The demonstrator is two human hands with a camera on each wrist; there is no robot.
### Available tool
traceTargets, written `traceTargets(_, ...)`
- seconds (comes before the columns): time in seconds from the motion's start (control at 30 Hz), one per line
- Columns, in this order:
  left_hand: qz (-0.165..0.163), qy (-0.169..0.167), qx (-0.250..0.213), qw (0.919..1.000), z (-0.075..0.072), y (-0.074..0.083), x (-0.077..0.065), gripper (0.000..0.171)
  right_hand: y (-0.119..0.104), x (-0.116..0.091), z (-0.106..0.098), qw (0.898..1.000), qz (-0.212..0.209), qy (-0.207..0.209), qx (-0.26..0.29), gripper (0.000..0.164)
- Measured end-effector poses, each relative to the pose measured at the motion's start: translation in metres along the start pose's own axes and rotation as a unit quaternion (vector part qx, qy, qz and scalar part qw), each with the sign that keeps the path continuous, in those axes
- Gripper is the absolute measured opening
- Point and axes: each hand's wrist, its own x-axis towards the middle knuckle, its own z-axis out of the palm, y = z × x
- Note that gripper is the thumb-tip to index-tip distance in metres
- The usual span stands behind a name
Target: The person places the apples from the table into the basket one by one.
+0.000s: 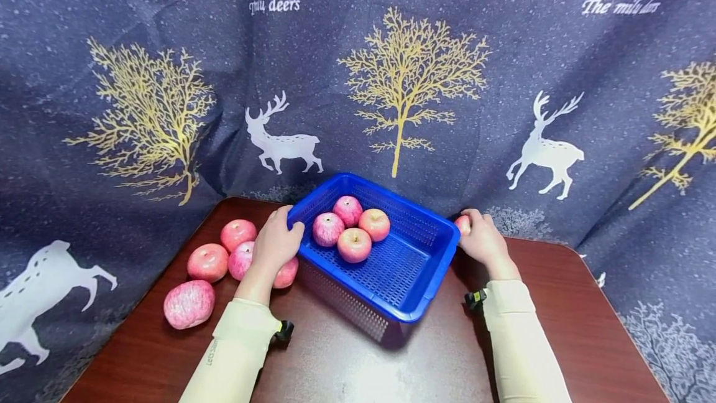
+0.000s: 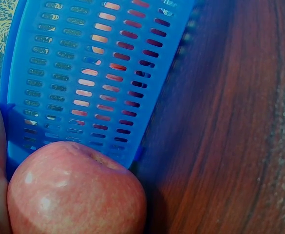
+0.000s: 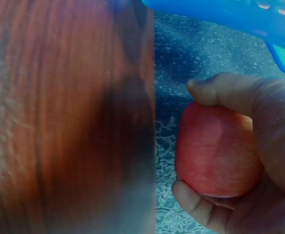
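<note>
A blue perforated plastic basket (image 1: 411,300) stands in the middle of the head view, with several red apples (image 1: 354,245) in its left part. My left hand (image 1: 278,238) grips the basket's left rim, thumb over the edge. Close under that hand is a red apple (image 2: 79,192), outside the basket wall in the left wrist view. Just beyond the basket's right end, my right hand (image 1: 482,238) holds another red apple (image 3: 218,151), thumb on one side and fingers curled on the other. The head view shows only a small part of that held apple.
More apples (image 1: 189,304) lie on the left side of the brown wooden table (image 1: 335,365), some partly behind my left forearm. A dark blue cloth (image 1: 358,79) printed with trees and deer hangs close behind the table and along its sides.
</note>
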Motion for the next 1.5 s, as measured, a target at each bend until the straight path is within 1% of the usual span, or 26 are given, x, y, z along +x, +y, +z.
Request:
traceTargets(0.13, -0.001, 0.001, 0.000, 1.0000, 0.000, 0.000, -0.001, 0.058, -0.001, 0.000, -0.006, 1.000, 0.002, 0.014, 0.001, 0.072)
traceTargets(0.33, -0.001, 0.001, -0.001, 1.0000, 0.000, 0.000, -0.001, 0.058, -0.003, -0.002, -0.017, 0.999, 0.005, 0.035, -0.003, 0.076)
traceTargets(0.53, 0.000, 0.000, -0.003, 1.0000, 0.000, 0.001, -0.001, 0.058, -0.007, -0.004, -0.026, 0.998, 0.015, 0.051, -0.019, 0.077)
traceTargets(0.9, 0.000, 0.001, -0.002, 1.0000, 0.000, 0.000, 0.000, 0.058, -0.016, -0.007, -0.040, 0.996, 0.018, 0.080, -0.024, 0.082)
traceTargets(1.13, -0.003, -0.002, 0.000, 1.0000, 0.000, -0.001, -0.001, 0.058, -0.020, -0.010, -0.045, 0.994, 0.040, 0.097, -0.030, 0.079)
traceTargets(1.37, -0.003, -0.004, -0.003, 1.0000, -0.001, 0.001, -0.001, 0.058, -0.024, -0.011, -0.048, 0.990, 0.053, 0.132, -0.023, 0.079)
traceTargets(1.5, 0.000, -0.001, -0.001, 1.0000, 0.000, 0.000, 0.000, 0.058, -0.028, -0.012, -0.052, 0.988, 0.059, 0.144, -0.009, 0.080)
